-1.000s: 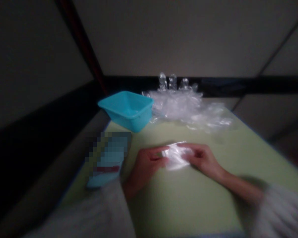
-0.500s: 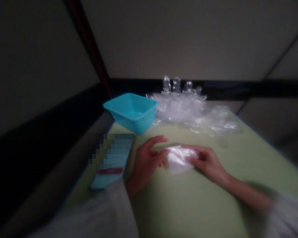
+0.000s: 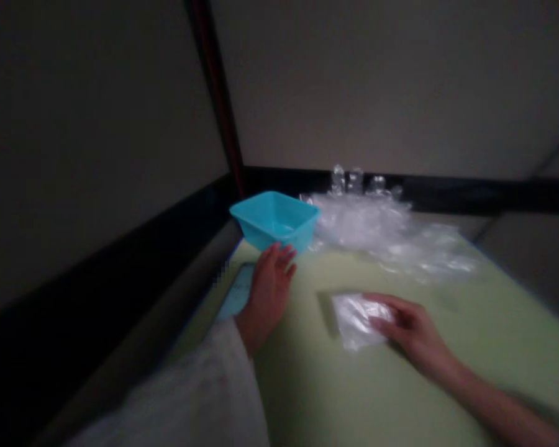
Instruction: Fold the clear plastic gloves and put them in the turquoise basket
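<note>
My right hand [image 3: 412, 329] pinches the right side of a small folded plastic glove [image 3: 354, 320], thin, shiny and whitish, just over the table. Thumb and fingers press on it from either side. Away to the left, my left hand [image 3: 271, 285] is open and holds nothing, its fingers stretched forward. Its fingertips overlap the front corner of a turquoise plastic basin [image 3: 302, 237]; whether they touch it I cannot tell. Behind, a loose pile of clear plastic gloves [image 3: 361, 220] has several finger shapes standing up at its back.
A flat phone-like device [image 3: 236, 298] lies at the table's left edge, partly covered by my left hand and sleeve. The pale green table [image 3: 326, 397] meets a wall [image 3: 377, 81] with a dark band along its base. The light is dim.
My left hand has come off the folded plastic glove and moved forward-left toward the basin. My right hand still holds the glove. The whole view has shifted, with things now lower and further right.
</note>
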A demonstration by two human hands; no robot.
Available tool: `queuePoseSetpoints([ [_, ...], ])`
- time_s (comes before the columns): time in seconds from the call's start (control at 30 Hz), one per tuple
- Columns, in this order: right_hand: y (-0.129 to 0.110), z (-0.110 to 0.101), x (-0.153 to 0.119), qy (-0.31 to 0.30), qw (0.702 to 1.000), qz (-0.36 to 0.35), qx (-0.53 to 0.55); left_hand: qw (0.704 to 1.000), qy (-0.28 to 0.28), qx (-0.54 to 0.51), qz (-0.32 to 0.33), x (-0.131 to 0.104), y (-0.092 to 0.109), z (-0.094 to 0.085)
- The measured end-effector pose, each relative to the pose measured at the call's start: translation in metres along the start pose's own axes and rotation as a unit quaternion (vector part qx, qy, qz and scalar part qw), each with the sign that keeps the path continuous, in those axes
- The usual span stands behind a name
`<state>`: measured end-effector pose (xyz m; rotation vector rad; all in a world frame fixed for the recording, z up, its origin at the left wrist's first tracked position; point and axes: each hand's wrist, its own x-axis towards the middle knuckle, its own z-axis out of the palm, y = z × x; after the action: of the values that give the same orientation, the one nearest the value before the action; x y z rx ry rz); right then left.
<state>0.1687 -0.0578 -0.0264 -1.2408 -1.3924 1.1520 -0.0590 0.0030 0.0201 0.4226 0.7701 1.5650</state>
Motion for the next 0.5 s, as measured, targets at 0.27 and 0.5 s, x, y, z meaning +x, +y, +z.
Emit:
queuePoseSetpoints([
  [0.27,-0.0061,0.0,-0.0009,-0.004,1.0,0.003,0.007,0.996,-0.036,-0.052,-0.058,0.0111,0.0063,-0.0017],
  [0.5,-0.0047,-0.0002,0.0,-0.024,0.999,-0.001,0.025,0.995,-0.046,-0.06,-0.064,0.0122,0.0086,-0.0003],
])
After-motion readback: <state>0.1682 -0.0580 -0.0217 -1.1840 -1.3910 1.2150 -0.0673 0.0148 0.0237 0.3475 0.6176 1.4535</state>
